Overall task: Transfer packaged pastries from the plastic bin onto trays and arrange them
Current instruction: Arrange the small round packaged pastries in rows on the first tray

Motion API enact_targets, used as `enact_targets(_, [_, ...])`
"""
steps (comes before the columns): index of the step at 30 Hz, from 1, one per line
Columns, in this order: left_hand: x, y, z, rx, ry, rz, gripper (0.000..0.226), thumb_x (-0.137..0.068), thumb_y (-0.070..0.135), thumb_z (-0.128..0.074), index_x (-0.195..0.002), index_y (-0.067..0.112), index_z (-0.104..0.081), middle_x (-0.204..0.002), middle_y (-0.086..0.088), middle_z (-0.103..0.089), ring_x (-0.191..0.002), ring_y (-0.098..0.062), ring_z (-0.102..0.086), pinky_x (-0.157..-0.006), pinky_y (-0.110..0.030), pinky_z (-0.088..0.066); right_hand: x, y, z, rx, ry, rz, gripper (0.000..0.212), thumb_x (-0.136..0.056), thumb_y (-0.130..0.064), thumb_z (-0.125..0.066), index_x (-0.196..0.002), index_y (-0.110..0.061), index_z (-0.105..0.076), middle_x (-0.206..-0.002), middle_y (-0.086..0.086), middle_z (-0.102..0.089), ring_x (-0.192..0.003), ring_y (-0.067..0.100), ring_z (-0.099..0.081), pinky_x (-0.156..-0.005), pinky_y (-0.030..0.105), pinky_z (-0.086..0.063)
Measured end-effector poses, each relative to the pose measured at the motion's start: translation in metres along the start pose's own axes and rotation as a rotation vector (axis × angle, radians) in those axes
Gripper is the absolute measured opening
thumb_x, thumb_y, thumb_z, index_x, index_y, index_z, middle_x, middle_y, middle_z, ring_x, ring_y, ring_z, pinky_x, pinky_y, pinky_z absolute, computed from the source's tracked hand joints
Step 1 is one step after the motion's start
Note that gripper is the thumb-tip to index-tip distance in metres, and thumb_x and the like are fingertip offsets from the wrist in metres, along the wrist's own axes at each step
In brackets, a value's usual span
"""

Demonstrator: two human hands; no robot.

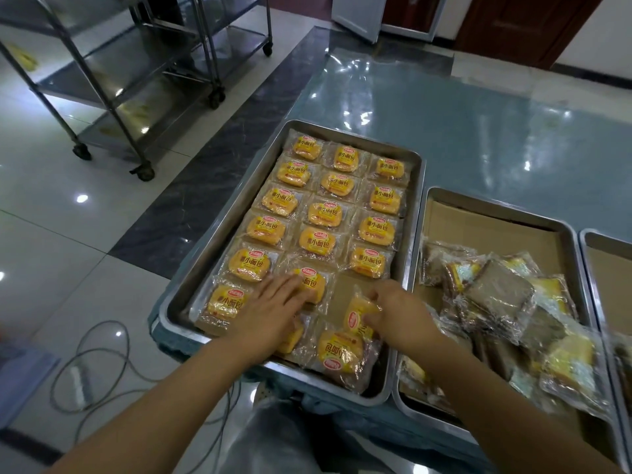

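On the desk (478, 131), under a glossy blue cover, a steel tray (219, 234) holds wrapped yellow pastries (325, 213) laid flat in three neat columns on a cardboard liner. Near the tray's close end, the left hand (273, 313) lies palm down with fingers spread, pressing on a packaged pastry (313, 282) in the middle column. Just beside it, the right hand (400, 313) pinches the edge of another packet (357, 313), which stands tilted off the liner in the right column, where a bare patch of cardboard shows. One more packet (337, 352) lies turned the other way at the tray's near edge. To the right, touching the first tray, a second tray (567, 241) carries a loose, unsorted heap of packets (506, 302), many face down. A third tray (608, 254) shows at the picture's right edge. Wheeled steel racks (113, 80) stand on the tiled floor (51, 217) to the left, with a grey cable (89, 336) looping nearby.
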State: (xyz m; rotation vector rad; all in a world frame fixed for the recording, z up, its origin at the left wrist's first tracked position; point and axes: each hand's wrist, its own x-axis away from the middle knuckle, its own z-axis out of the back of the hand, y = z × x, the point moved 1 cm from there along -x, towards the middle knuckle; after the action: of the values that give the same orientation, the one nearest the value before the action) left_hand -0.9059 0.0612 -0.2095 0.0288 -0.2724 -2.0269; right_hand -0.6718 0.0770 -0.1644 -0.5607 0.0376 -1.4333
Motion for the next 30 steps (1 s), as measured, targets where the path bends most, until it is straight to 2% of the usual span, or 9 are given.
enact_targets(1, [0.0, 0.0, -0.005, -0.044, -0.06, -0.029, 0.068, -0.094, 0.038, -0.042, -0.147, 0.033, 0.001, -0.155, 0.001, 0.014, -0.141, -0.02, 0.021, -0.107, -0.037, 0.024, 0.001, 0.001, 0.004, -0.059, 0.0, -0.038, 0.031, -0.08, -0.027, -0.068, -0.107, -0.022, -0.053, -0.106, -0.003, -0.053, -0.089, 0.016, -0.058, -0.073, 0.028, -0.045])
enact_targets(3, [-0.004, -0.002, -0.009, -0.104, -0.116, -0.039, 0.071, -0.095, 0.045, -0.035, -0.141, 0.036, 0.019, -0.149, 0.0, 0.03, -0.132, -0.017, 0.038, -0.101, -0.035, 0.033, 0.0, 0.005, 0.012, -0.113, 0.025, -0.101, 0.03, -0.08, -0.027, -0.07, -0.105, -0.02, -0.054, -0.104, -0.004, -0.054, -0.088, 0.015, -0.056, -0.071, 0.029, -0.045])
enact_targets(7, [-0.014, -0.001, -0.013, -0.119, -0.172, -0.09, 0.076, -0.093, 0.052, -0.035, -0.138, 0.038, 0.024, -0.149, -0.003, 0.033, -0.134, -0.02, 0.035, -0.11, -0.041, 0.022, 0.001, 0.016, 0.024, -0.26, 0.148, -0.211, 0.02, -0.08, -0.025, -0.068, -0.094, -0.02, -0.054, -0.091, -0.005, -0.054, -0.083, 0.013, -0.054, -0.062, 0.028, -0.044])
enact_targets(9, [-0.016, 0.002, -0.015, -0.125, -0.162, -0.121, 0.074, -0.093, 0.053, -0.032, -0.138, 0.04, 0.026, -0.149, -0.003, 0.033, -0.133, -0.019, 0.037, -0.108, -0.04, 0.026, 0.005, 0.019, 0.024, -0.328, 0.224, -0.268, 0.019, -0.081, -0.025, -0.066, -0.093, -0.024, -0.052, -0.083, -0.011, -0.051, -0.075, 0.007, -0.052, -0.055, 0.023, -0.038])
enact_targets(12, [-0.02, 0.005, -0.016, -0.131, -0.119, -0.15, 0.065, -0.097, 0.048, -0.027, -0.139, 0.041, 0.022, -0.15, -0.003, 0.029, -0.131, -0.018, 0.04, -0.102, -0.035, 0.033, 0.009, 0.019, 0.016, -0.458, 0.325, -0.371, 0.018, -0.081, -0.027, -0.064, -0.092, -0.026, -0.051, -0.081, -0.015, -0.054, -0.07, 0.003, -0.054, -0.056, 0.025, -0.042])
enact_targets(18, [-0.022, 0.001, -0.022, -0.101, -0.109, -0.085, 0.061, -0.094, 0.051, -0.025, -0.142, 0.043, 0.011, -0.155, -0.001, 0.018, -0.136, -0.018, 0.031, -0.11, -0.041, 0.022, 0.011, 0.016, -0.009, -0.454, 0.388, -0.426, 0.02, -0.083, -0.023, -0.064, -0.094, -0.021, -0.047, -0.073, -0.009, -0.059, -0.06, 0.007, -0.055, -0.047, 0.025, -0.038])
enact_targets(23, [-0.019, 0.0, -0.019, -0.091, -0.088, -0.06, 0.06, -0.094, 0.052, -0.032, -0.148, 0.038, -0.01, -0.158, -0.001, 0.005, -0.137, -0.016, 0.026, -0.109, -0.039, 0.024, 0.009, 0.014, -0.014, -0.552, 0.443, -0.432, 0.019, -0.081, -0.017, -0.066, -0.077, -0.025, -0.048, -0.065, -0.006, -0.06, -0.057, 0.011, -0.058, -0.048, 0.029, -0.046])
enact_targets(27, [-0.02, 0.001, -0.017, -0.101, -0.056, -0.03, 0.058, -0.093, 0.053, -0.03, -0.146, 0.037, -0.015, -0.158, -0.001, -0.003, -0.141, -0.015, 0.017, -0.113, -0.041, 0.017, 0.008, 0.006, -0.015, -0.603, 0.341, -0.354, 0.02, -0.084, -0.015, -0.064, -0.079, -0.028, -0.049, -0.072, -0.007, -0.062, -0.064, 0.011, -0.061, -0.05, 0.028, -0.049])
enact_targets(30, [-0.021, 0.001, -0.016, -0.099, -0.051, -0.03, 0.06, -0.092, 0.055, -0.025, -0.147, 0.037, -0.011, -0.158, 0.0, -0.001, -0.14, -0.014, 0.019, -0.111, -0.038, 0.019, 0.005, 0.007, -0.012, -0.39, 0.242, -0.276, 0.014, -0.085, -0.017, -0.062, -0.083, -0.025, -0.05, -0.072, -0.006, -0.06, -0.064, 0.011, -0.059, -0.05, 0.028, -0.047])
